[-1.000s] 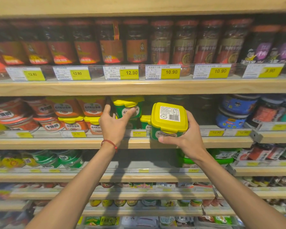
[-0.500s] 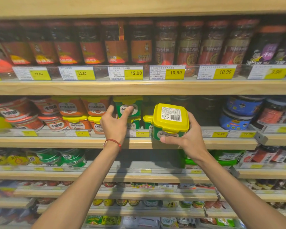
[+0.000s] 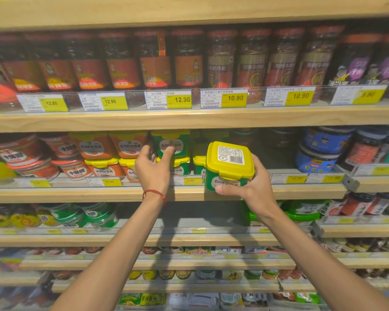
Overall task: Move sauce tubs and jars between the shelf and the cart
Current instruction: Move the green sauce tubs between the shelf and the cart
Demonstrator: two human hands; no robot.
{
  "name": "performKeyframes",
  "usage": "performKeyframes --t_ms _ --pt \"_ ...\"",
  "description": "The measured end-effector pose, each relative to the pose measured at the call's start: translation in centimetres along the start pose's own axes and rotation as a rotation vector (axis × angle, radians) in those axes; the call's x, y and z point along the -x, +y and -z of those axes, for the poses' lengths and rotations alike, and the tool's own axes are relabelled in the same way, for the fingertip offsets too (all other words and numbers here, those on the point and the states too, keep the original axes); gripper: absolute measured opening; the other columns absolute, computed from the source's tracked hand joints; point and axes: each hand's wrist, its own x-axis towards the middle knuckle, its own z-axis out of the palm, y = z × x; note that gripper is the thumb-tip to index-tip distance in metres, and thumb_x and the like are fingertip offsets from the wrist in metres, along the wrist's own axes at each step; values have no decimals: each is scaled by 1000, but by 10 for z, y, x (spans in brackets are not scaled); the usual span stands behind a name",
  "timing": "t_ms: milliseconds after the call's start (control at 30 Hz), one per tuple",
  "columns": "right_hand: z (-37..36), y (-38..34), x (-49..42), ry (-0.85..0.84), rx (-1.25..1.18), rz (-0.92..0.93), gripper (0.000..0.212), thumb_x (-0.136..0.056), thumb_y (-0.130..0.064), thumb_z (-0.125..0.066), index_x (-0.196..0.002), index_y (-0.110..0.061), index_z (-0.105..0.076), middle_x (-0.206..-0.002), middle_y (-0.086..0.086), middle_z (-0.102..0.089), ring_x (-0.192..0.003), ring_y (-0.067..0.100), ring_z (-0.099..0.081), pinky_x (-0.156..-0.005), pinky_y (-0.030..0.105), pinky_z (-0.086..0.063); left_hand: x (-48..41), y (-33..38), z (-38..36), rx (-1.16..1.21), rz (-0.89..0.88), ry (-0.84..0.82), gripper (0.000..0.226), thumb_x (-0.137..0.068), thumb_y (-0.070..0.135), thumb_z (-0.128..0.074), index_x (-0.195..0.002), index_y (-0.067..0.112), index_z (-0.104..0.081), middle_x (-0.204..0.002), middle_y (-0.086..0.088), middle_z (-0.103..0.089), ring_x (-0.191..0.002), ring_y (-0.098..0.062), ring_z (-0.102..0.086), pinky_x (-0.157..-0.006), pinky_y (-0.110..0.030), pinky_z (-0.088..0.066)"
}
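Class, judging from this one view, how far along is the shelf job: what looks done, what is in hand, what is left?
Done: cannot tell; no cart shows. In hand: the right hand grips a green tub with a yellow lid before the shelf; the left hand reaches open toward the stacked green tubs. Left: many tubs on the shelf.

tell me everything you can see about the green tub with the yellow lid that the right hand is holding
The green tub is a squarish, round-cornered container that looks like plastic, with a yellow lid closed on it. A white label with a barcode sits on the lid, and a white oval label with dark print is on the green front. It is tilted, lid toward the camera, in front of the second shelf's edge. The right hand grips it from the right, thumb across the lower front. The left hand does not touch it.
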Motion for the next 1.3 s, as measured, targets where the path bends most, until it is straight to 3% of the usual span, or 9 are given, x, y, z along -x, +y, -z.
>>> performKeyframes --t_ms 100,200,400,500,600,867,1000,1133,1300 --pt "-1 -2 1 -13 -4 8 97 -48 -4 -99 -136 -9 -58 -122 1 -76 -111 17 -74 -84 26 -61 11 3 5 109 43 50 46 -86 20 -81 -126 6 -62 -124 -8 -68 -117 -15 -65 -102 -26 -53" --pt "-4 -6 2 -15 -22 15 94 -48 -2 -100 -134 -10 -61 -119 0 -77 -109 16 -74 -83 25 -60 30 10 13 205 -81 89 33 -92 8 -73 -122 15 -60 -121 -3 -66 -116 -11 -65 -100 -28 -54" --pt "-14 -12 -3 -7 -45 56 81 -55 -1 -98 -129 -12 -66 -119 2 -78 -113 24 -73 -93 35 -61 53 21 14 126 -111 -551 44 -97 8 -65 -140 13 -58 -138 2 -64 -128 -6 -59 -103 -23 -50" --pt "-16 -13 -7 -14 -12 117 78 -61 3 -97 -131 -9 -64 -121 2 -77 -117 23 -71 -100 35 -58 58 28 8 155 -145 -635 49 -98 6 -64 -145 9 -53 -142 2 -61 -132 -4 -55 -106 -20 -45" --pt "-14 -13 -14 -38 87 171 83 -64 -2 -98 -136 -12 -59 -123 -6 -75 -118 15 -70 -103 32 -56 57 26 3 105 -224 -627 50 -97 0 -62 -144 14 -51 -143 8 -57 -131 7 -51 -103 -10 -41" --pt "-23 -7 -26 138 337 287 62 -71 -17 -97 -128 -23 -72 -108 -20 -78 -102 -2 -71 -95 27 -57 44 9 -17 14 -302 -479 52 -96 6 -65 -146 18 -54 -148 9 -55 -140 -3 -47 -116 -33 -42" --pt "-28 -2 -33 179 303 247 41 -74 -30 -96 -110 -24 -79 -94 -13 -81 -92 8 -75 -90 42 -61 37 11 -28 -8 -240 -355 44 -95 18 -70 -138 15 -61 -139 2 -62 -131 -2 -54 -107 -21 -47" --pt "-29 -2 -38 189 120 152 24 -86 -14 -86 -107 -6 -78 -99 -1 -82 -103 17 -77 -93 34 -62 28 14 -37 -22 -122 -184 45 -88 27 -78 -126 4 -68 -127 -7 -69 -110 4 -60 -86 0 -44" --pt "-27 1 -40 149 202 127 15 -100 -14 -70 -105 0 -72 -98 3 -79 -92 5 -76 -88 27 -61 33 19 -40 -25 -138 -75 44 -78 33 -86 -113 10 -76 -109 0 -76 -99 2 -68 -92 -14 -53"
